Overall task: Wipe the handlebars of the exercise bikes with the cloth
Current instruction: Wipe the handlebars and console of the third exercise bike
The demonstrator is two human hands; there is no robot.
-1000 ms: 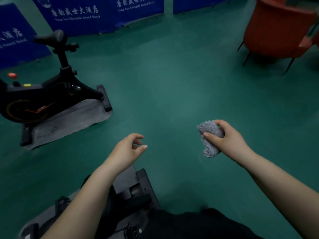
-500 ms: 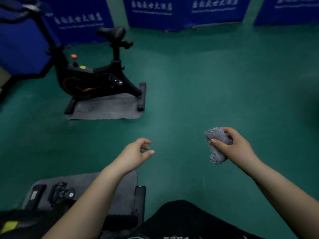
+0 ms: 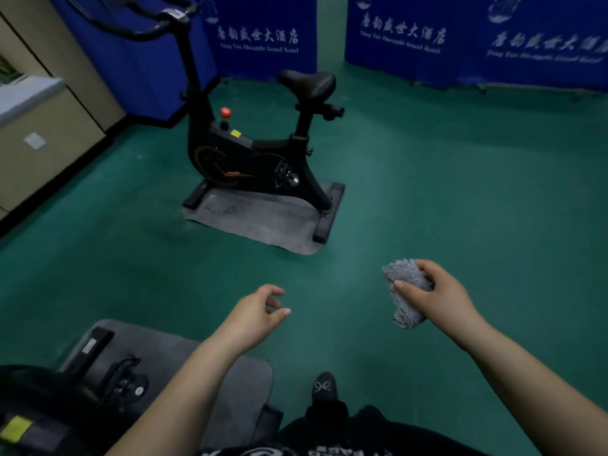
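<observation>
Risk: the bunched grey cloth [image 3: 406, 292], gripped by the right hand [image 3: 437, 296] with thumb across its front, may unroll or drop during the approach if the grip loosens. The left hand [image 3: 255, 315] hangs loosely curled and holds nothing. The handlebars [image 3: 141, 31] of the exercise bike [image 3: 250, 153] stand well apart from both hands, ahead and to the left across the floor [image 3: 460, 199].

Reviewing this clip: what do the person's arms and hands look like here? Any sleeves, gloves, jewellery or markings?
Both forearms are bare up to the frame edge, with no sleeve in view. The left hand and right hand have no gloves, and no rings, watch or bracelets show. Fingernails look short and unpainted, though the picture is dim. Lower down, dark clothing with pale print and a dark shoe with a pale bow mark show.
</observation>
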